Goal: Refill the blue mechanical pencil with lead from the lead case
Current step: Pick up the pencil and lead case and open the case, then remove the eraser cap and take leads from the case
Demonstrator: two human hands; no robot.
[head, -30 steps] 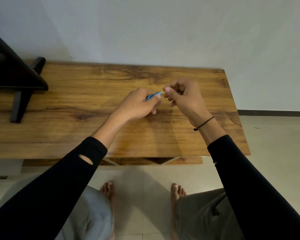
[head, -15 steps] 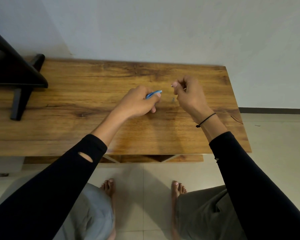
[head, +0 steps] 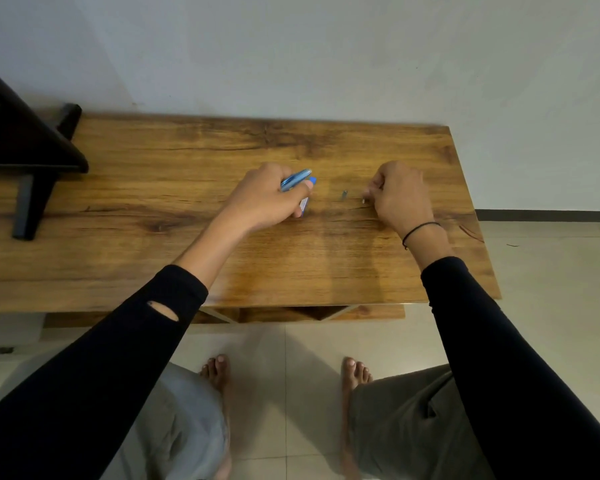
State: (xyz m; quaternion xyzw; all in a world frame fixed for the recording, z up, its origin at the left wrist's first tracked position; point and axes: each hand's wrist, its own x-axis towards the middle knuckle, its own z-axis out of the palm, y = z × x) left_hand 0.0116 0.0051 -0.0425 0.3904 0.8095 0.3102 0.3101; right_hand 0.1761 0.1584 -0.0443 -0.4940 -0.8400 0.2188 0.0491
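Note:
My left hand [head: 267,197] is closed around the blue mechanical pencil [head: 296,178], whose free end points up and to the right. Just under those fingers the lead case [head: 305,203], white with a blue end, lies on the wooden table [head: 174,188], mostly hidden by the hand. A tiny grey part [head: 343,194] lies loose on the table between my hands. To its right, my right hand [head: 400,197] rests low on the table, its fingertips pinched on a small pale piece [head: 363,200] too small to identify.
A black stand [head: 28,157] occupies the table's far left. The table's right edge [head: 478,237] is close to my right wrist, with tiled floor beyond. My knees and bare feet are below the front edge.
My right hand has pulled away from the pencil's end, moved right and dropped to the table. My left hand lowered with the pencil onto the lead case. The tiny grey part now lies on the table.

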